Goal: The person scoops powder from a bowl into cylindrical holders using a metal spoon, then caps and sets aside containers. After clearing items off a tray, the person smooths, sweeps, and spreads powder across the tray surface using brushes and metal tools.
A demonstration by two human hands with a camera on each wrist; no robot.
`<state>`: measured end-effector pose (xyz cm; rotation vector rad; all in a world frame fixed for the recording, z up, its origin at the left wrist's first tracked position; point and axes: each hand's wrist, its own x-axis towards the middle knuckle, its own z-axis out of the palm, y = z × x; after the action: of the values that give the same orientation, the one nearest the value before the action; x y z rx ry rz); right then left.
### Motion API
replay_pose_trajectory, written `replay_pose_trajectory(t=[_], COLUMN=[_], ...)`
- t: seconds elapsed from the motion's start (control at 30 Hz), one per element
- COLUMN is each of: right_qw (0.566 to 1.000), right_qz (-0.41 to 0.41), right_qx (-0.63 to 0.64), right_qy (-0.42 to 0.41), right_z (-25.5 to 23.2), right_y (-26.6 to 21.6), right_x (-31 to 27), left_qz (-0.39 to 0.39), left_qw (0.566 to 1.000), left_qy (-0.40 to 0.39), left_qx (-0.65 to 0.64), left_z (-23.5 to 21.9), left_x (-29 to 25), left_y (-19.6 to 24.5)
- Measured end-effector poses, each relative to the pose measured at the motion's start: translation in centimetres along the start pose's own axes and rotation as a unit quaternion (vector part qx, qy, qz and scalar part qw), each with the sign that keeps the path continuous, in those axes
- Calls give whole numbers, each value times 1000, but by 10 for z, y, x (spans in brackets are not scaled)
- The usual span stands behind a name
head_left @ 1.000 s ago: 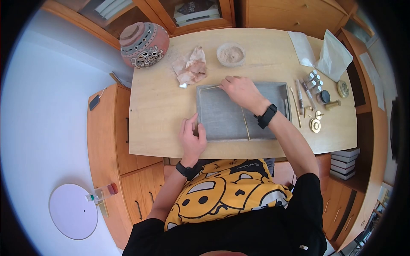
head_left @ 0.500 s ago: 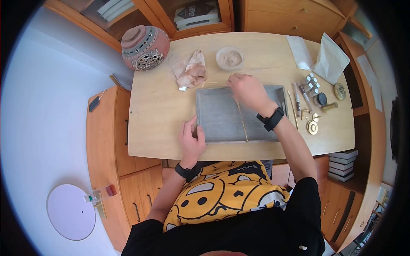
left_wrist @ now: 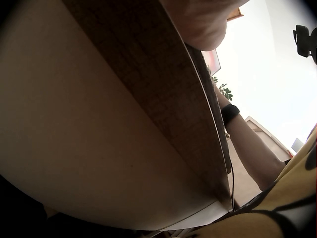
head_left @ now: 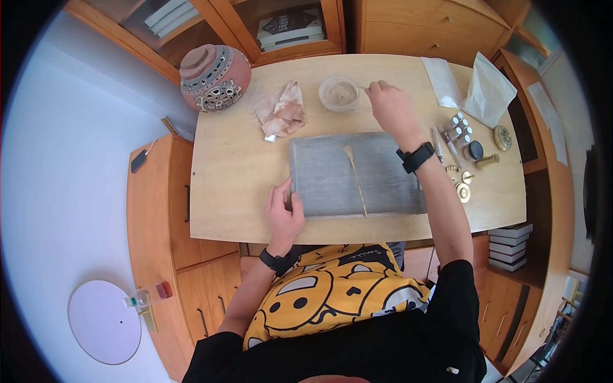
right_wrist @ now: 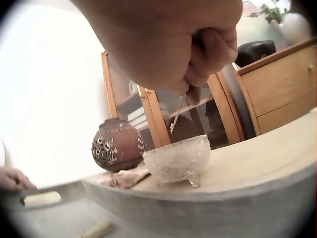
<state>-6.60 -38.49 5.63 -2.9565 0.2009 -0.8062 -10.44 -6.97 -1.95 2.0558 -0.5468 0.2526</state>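
In the head view my right hand (head_left: 393,112) is beside a small glass bowl (head_left: 340,94) of pale brown powder. It pinches a thin gold-coloured stick (right_wrist: 177,116), whose pale tip points down above the footed bowl in the right wrist view. My left hand (head_left: 283,214) rests at the left end of a grey rectangular tray (head_left: 319,185), its fingers loosely bent against the rim. Across the tray lies a slim brass tool (head_left: 357,179) with a flared far end. The near end of this tool overlaps the tray's front rim.
A stained crumpled tissue (head_left: 283,112) lies left of the bowl. Behind it stands a perforated clay pot (head_left: 216,78). At the right are small capped vials (head_left: 461,124), a dark jar (head_left: 473,150), brass pieces (head_left: 463,191) and a white paper bag (head_left: 488,92).
My right hand has moved from the tray's far left corner, across its back edge, to beside the bowl, bringing the thin stick along. My left hand stays at the tray's left end.
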Motion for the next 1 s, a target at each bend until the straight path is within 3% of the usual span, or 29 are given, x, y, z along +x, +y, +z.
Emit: replay_pose_trajectory(t=[0.1, 0.23, 0.33, 0.4, 0.5, 0.6, 1.0], right_qw=[998, 998, 999, 982, 974, 979, 978], right_qz=[-31, -14, 7, -60, -120, -91, -109], right_qx=[-45, -22, 39, 78, 88, 83, 95], right_qy=[43, 52, 6, -163, -172, -164, -149], right_z=[16, 6, -12, -12, 3, 13, 44], right_y=[2, -14, -39, -47, -55, -66, -79], right_x=[-3, -5, -9, -12, -24, -26, -25], left_qz=[3, 8, 13, 10, 8, 8, 26], left_qw=[1000, 1000, 1000, 1000, 1000, 1000, 999], left_qy=[1, 5, 3, 5, 8, 11, 21], left_qx=[4, 21, 23, 20, 13, 9, 12], left_z=[0, 0, 1, 1, 2, 2, 1], left_x=[1, -1, -1, -2, -1, -1, 2], left_y=[-1, -4, -8, -9, -8, -9, -5])
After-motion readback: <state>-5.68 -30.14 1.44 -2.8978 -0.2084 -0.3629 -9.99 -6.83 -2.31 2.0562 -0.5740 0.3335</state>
